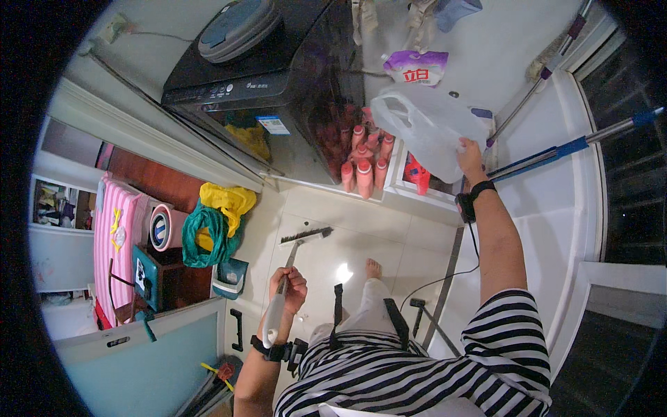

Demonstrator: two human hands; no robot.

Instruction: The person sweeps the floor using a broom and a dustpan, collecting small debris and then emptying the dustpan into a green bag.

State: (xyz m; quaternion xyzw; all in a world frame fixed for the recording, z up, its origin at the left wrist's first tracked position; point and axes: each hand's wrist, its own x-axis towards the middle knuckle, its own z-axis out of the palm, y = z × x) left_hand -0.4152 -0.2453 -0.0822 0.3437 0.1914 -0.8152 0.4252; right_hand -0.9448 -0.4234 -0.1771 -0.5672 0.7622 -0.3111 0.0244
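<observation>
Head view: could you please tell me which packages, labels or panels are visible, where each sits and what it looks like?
Translucent white jug: held by the right hand, handled, blue cap.
Purple and white refill pouch: behind the jug, soft, red print.
Pink bottles: clustered beside the washing machine, white collars.
Sticker: washing machine front, white and blue rectangle.
Control panel: washing machine top edge, dark, small buttons.

Floor (389,240): pale tiles, glossy, one light glare. On it: brush head (306,236) resting flat, a bare foot (373,267), a dark cable (434,281), pink bottles (365,163) clustered against the washer (278,90), red pouch (417,174) beside them.
</observation>
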